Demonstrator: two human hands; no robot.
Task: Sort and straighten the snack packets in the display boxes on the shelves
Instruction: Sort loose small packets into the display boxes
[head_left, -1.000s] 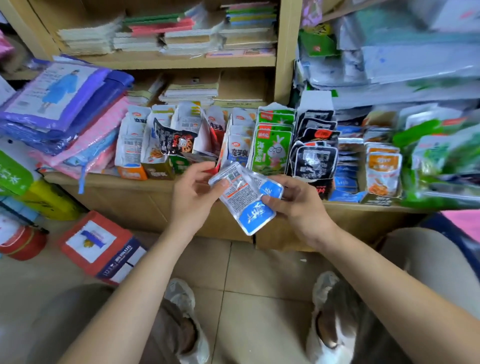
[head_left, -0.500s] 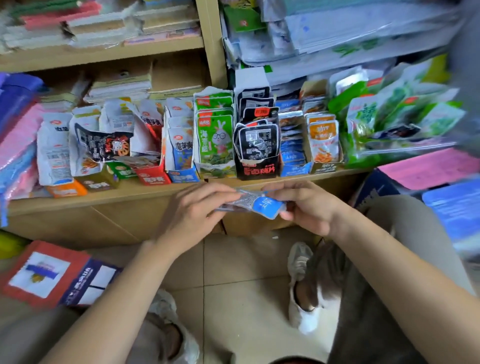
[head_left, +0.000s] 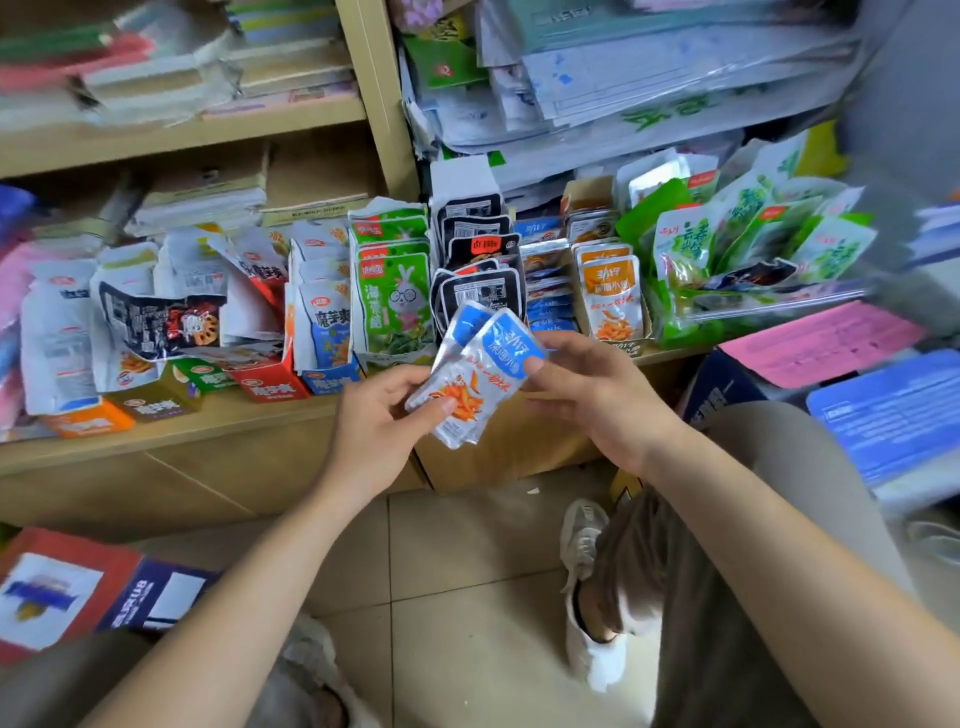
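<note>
Both busy: left hand (head_left: 382, 421) pinches the near end and right hand (head_left: 592, 400) the far blue end of a small stack of blue-and-silver packets (head_left: 480, 371), held in the air just near of the shelf (head_left: 218, 423), in front of the black packets (head_left: 475, 291). They look light, soft and slick (foil faces probably slide apart), so grip the flat sealed edges, not the puffy middle. The blue packet box (head_left: 548, 309), right of the black ones, looks like their home.

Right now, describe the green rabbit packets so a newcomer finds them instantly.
Find the pale wooden shelf upright; follow it down to the row of display boxes. The green plastic packets stand just left of the black packets, alone in showing a white cartoon rabbit wearing glasses.
</note>
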